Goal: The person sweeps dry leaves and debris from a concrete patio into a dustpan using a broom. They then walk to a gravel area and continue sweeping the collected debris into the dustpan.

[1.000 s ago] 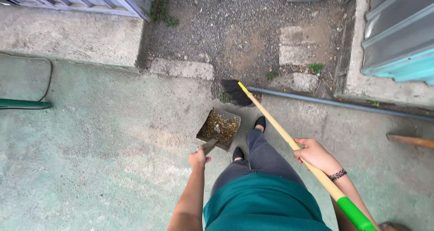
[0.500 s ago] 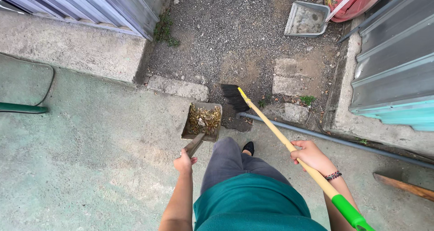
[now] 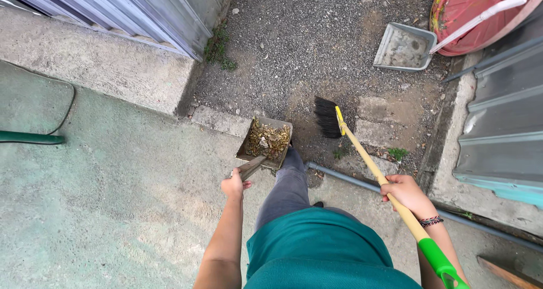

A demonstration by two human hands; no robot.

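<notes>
My left hand point(image 3: 233, 184) is closed on the dustpan point(image 3: 264, 143) handle, pan full of leaves, held over the concrete edge. Right hand point(image 3: 406, 194) wraps the broom point(image 3: 362, 153) stick. Risk: pan tilts fwd, debris spills back onto the gravel point(image 3: 317, 34).

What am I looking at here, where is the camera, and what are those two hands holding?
The camera sits on a person's head and looks straight down, so you see their own arms, green shirt and grey trousers from above. There is no machine, just two bare hands. The left hand has a closed grip on the handle of a metal dustpan filled with dry leaves and bits. The right hand is closed round the wooden stick of a broom, whose black bristles point toward the gravel. Underfoot is a greenish concrete floor. Farther off lie a grey tray, a red tub and a pipe along the ground.
</notes>
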